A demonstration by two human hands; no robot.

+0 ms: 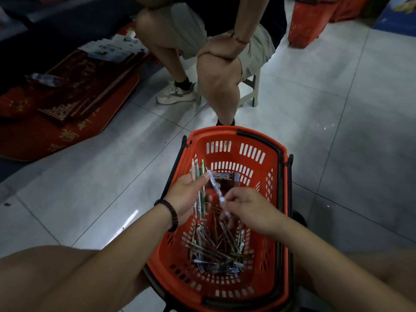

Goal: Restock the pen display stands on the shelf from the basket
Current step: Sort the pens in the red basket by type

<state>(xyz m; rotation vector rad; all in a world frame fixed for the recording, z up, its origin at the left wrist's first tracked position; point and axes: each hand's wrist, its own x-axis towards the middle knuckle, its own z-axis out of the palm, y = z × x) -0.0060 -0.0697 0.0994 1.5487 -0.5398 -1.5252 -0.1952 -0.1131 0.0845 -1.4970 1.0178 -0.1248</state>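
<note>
Three or four pens (199, 194) fan from the closed left hand (188, 195); right hand (248, 208) pinches one blue pen (216, 188); one red basket (278, 221) below holds many loose pens (216, 251).

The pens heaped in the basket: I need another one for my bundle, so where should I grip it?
Come from above and pinch mid-barrel a pen lying on top of the pile. They lie crisscrossed and tangled, so ends are buried; the basket walls block side approaches.
</note>
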